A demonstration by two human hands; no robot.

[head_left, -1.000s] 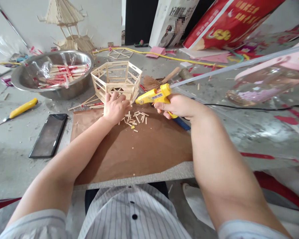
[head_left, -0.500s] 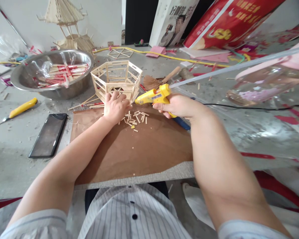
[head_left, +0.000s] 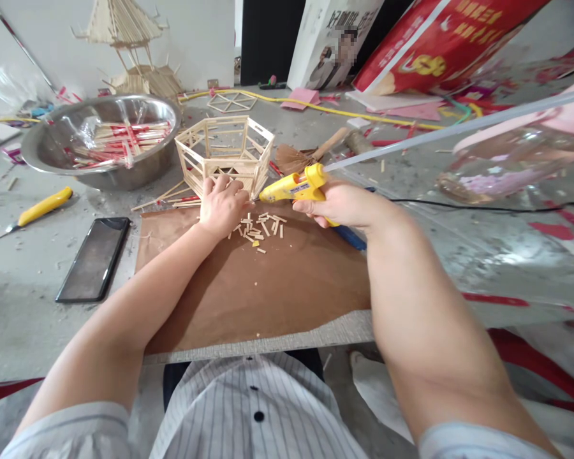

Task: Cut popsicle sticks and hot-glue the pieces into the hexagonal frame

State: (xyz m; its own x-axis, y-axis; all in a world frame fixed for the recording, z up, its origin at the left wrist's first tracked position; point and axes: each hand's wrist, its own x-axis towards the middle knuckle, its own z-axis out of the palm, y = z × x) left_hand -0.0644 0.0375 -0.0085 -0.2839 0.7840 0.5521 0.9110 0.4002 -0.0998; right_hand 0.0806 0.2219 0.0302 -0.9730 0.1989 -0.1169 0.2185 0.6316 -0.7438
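In my right hand [head_left: 337,201] is a yellow hot glue gun [head_left: 291,187], with a long clear glue stick [head_left: 411,139] running out of its back. Its nozzle meets the lower front corner of a six-sided wooden stick frame [head_left: 224,141]. My left hand [head_left: 224,207] lies over the frame's lower front edge, fingers bent and gripping it there; the fingertips are partly hidden. Just below that hand, short cut stick pieces [head_left: 263,224] lie scattered on a brown sheet [head_left: 268,287]. More thin sticks [head_left: 172,196] lie left of the frame.
A steel bowl [head_left: 33,150] of wrapped sticks stands at the left, near a yellow utility knife [head_left: 45,206] and a phone [head_left: 93,260]. Behind is a stick pagoda model [head_left: 124,29]. A small broom [head_left: 316,152], a black cord [head_left: 459,204] and a clear bottle [head_left: 516,166] are to the right.
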